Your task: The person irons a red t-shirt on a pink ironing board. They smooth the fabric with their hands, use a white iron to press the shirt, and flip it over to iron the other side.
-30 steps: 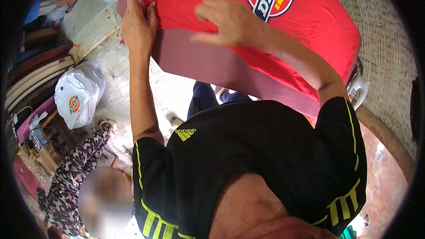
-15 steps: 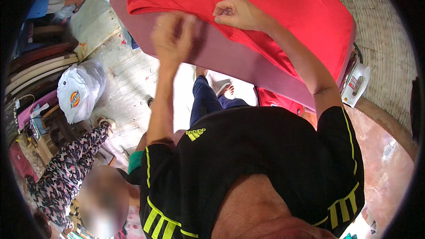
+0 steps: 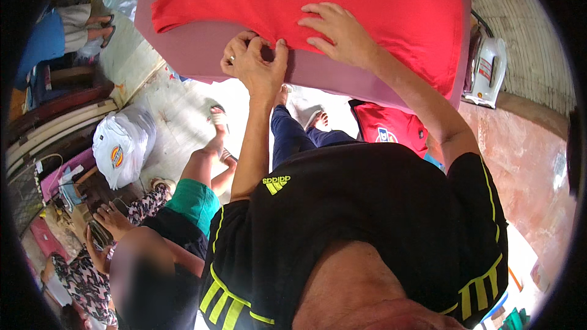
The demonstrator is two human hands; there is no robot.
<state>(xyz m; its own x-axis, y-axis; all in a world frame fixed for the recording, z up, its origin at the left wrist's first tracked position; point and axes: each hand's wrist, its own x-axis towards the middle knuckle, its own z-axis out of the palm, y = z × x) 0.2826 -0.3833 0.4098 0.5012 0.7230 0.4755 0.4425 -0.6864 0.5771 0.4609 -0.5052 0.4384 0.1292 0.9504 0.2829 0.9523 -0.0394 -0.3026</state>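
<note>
A red shirt [image 3: 379,6] with a round printed badge lies spread on a mauve padded ironing table [image 3: 183,46]. My left hand [image 3: 254,67], with a ring on one finger, is at the shirt's near edge. Its fingers are bent, and thumb and index meet the cloth at the hem; the exact grip is partly hidden. To its right, my right hand [image 3: 339,33] rests over the shirt near the same edge, fingers spread and holding nothing.
A white iron [image 3: 489,73] stands at the table's right end. Below hangs another red garment [image 3: 391,125]. At left are a bagged white shirt [image 3: 122,146], stacked boards [image 3: 61,128] and a seated person in green shorts [image 3: 192,205]. Another person stands far left.
The shirt and table sit further left in view. My left hand has come to the hem; my right hand has opened from a closed pinch. The person at left has leaned into view.
</note>
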